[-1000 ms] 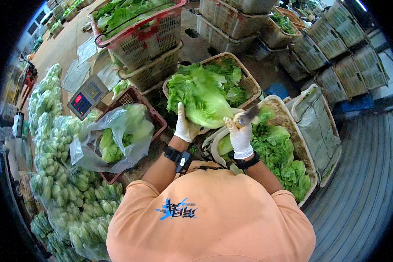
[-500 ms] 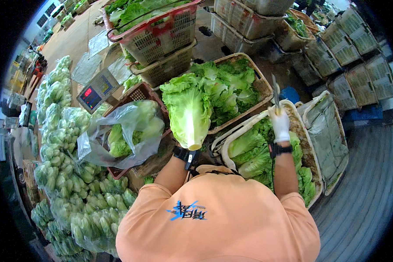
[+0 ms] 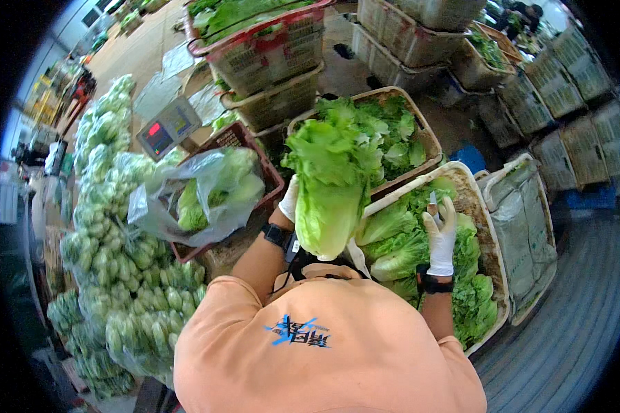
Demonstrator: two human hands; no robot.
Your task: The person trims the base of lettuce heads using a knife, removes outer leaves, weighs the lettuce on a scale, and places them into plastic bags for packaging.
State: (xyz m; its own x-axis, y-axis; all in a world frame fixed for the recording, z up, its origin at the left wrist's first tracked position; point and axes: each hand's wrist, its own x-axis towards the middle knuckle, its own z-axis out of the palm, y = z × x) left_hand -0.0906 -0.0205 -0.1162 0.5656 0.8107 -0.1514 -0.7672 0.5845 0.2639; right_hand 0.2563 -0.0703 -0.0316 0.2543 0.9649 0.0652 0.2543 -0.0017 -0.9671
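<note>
A head of leafy lettuce [image 3: 327, 206] lies lengthwise in my gloved left hand [image 3: 288, 201], which is mostly hidden beneath it, fingers wrapped round it. My gloved right hand [image 3: 440, 234], to the right, grips a knife [image 3: 432, 201], its blade short to the eye and partly hidden by the fingers. That hand is over a crate [image 3: 488, 248] of loose lettuce [image 3: 393, 251]. Another lettuce-filled crate [image 3: 430, 131] stands just behind the held head.
Bagged greens [image 3: 131, 261] are piled at left. An open plastic bag [image 3: 155, 199] with lettuce sits in a red crate [image 3: 272, 165], near a digital scale [image 3: 184, 113]. Stacked crates [image 3: 399, 58] stand behind, more [image 3: 551, 158] at right with a covered crate [image 3: 520, 234]. A person [image 3: 517, 20] is far back.
Since a second ago my right hand with the knife has moved away rightward from the lettuce's base. The head has swung from slanted to pointing straight away from me. The view has shifted.
</note>
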